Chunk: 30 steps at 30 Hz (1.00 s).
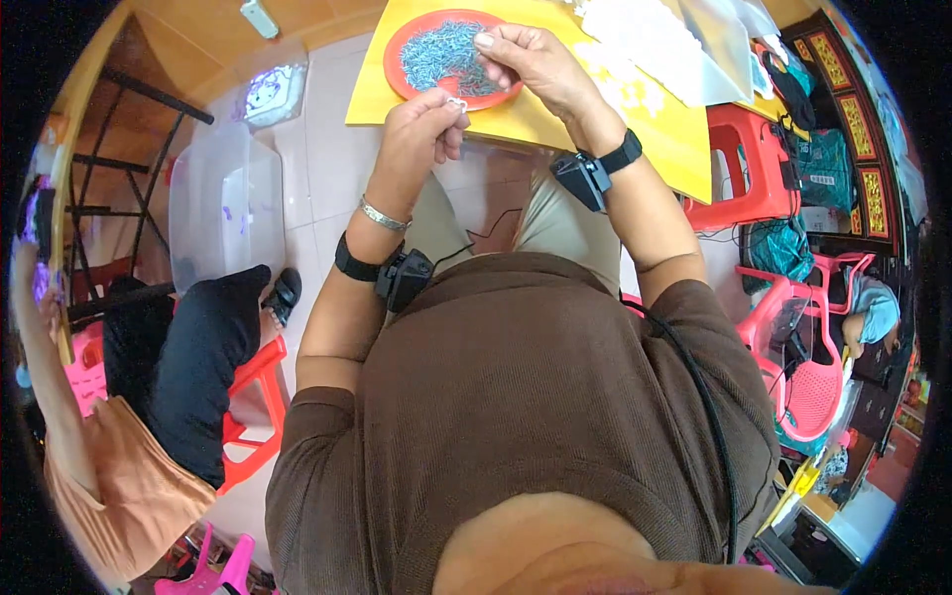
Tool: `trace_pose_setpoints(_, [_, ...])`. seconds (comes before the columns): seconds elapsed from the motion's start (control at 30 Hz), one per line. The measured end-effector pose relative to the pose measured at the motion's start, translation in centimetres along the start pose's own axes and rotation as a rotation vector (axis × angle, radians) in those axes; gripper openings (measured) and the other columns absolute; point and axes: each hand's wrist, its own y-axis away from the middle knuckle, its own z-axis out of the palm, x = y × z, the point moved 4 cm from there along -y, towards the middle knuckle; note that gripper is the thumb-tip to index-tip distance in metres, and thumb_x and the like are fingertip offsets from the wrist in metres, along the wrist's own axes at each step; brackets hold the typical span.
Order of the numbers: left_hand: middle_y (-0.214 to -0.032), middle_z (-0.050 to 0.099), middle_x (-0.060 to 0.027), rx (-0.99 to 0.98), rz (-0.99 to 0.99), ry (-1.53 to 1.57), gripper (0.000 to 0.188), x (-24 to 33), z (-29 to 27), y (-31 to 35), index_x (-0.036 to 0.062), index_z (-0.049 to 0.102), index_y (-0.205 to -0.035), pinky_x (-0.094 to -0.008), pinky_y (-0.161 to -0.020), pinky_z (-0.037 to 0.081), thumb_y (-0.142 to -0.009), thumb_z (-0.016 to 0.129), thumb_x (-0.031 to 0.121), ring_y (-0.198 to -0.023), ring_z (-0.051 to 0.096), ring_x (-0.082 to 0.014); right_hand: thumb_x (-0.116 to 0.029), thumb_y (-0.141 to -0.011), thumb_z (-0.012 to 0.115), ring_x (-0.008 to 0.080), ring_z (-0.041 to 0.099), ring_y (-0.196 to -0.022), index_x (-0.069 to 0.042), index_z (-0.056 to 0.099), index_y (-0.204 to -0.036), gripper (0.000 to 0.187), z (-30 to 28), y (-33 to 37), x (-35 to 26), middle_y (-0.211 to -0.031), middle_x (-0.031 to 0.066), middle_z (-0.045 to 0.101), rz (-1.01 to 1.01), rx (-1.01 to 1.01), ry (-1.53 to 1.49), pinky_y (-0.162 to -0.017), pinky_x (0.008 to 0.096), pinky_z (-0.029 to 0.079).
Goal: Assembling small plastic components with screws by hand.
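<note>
A round red-orange plate sits on the yellow table, heaped with small silvery-blue metal pins or screws. At the plate's near edge my left hand is closed, pinching a small white piece between thumb and finger. Over the right side of the plate, my right hand is closed with thumb and fingertips together. Whatever it pinches is too small to make out. The two hands are a short distance apart.
White pieces are piled on the yellow table to the right, beside a clear plastic bin. A red stool stands at the right. Left are a translucent tub and another seated person.
</note>
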Motion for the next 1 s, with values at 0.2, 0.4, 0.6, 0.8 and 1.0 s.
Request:
trace_pose_setpoints(0.2, [-0.063,0.053,-0.0005,0.055,0.018,0.032,0.021,0.1,-1.0,0.5,0.0049,0.057,-0.077,-0.0200,-0.050,0.037,-0.087,0.047,0.021,-0.053,0.050,-0.0090,-0.031,-0.085,0.059,0.0123,0.058,-0.060,-0.004,0.063,-0.082,0.028,-2.4,-4.3,2.1,-0.066,0.0024,0.061,-0.045,0.222,0.524,-0.057,0.0241,0.045])
trace_pose_setpoints(0.4, [-0.064,0.053,-0.0004,0.125,-0.011,0.046,0.022,-1.0,-3.1,1.3,0.0050,0.056,-0.077,-0.0203,-0.050,0.036,-0.087,0.046,0.021,-0.054,0.050,-0.0094,-0.023,-0.076,0.063,0.0268,0.062,-0.076,-0.008,0.066,-0.092,0.021,-1.2,-4.7,3.1,-0.082,0.0119,0.065,-0.127,0.016,1.132,-0.068,0.0356,0.048])
trace_pose_setpoints(0.6, [-0.061,0.053,0.0001,0.138,0.019,0.059,0.021,-1.0,-3.5,1.2,0.0051,0.056,-0.076,-0.0195,-0.048,0.036,-0.087,0.047,0.021,-0.052,0.050,-0.0084,-0.022,-0.072,0.067,0.0275,0.061,-0.077,-0.011,0.066,-0.089,0.020,0.8,-4.9,5.8,-0.077,0.0099,0.064,-0.178,-0.166,1.272,-0.068,0.0376,0.047])
trace_pose_setpoints(0.8, [-0.063,0.053,-0.0008,0.124,0.019,0.044,0.023,-0.9,-3.8,1.2,0.0039,0.056,-0.078,-0.0206,-0.050,0.036,-0.088,0.046,0.022,-0.053,0.051,-0.0100,-0.020,-0.075,0.060,0.0295,0.060,-0.074,-0.011,0.064,-0.083,0.012,0.6,-5.6,5.9,-0.073,0.0108,0.062,-0.120,-0.177,1.320,-0.066,0.0391,0.046])
trace_pose_setpoints(1.0, [-0.063,0.053,-0.0009,0.141,0.023,0.052,0.023,-0.9,-4.2,1.1,0.0039,0.056,-0.077,-0.0203,-0.050,0.036,-0.088,0.047,0.022,-0.053,0.051,-0.0100,-0.016,-0.072,0.055,0.0318,0.061,-0.072,-0.013,0.065,-0.076,0.011,0.3,-5.2,4.5,-0.071,0.0130,0.062,-0.172,-0.044,1.362,-0.064,0.0421,0.048])
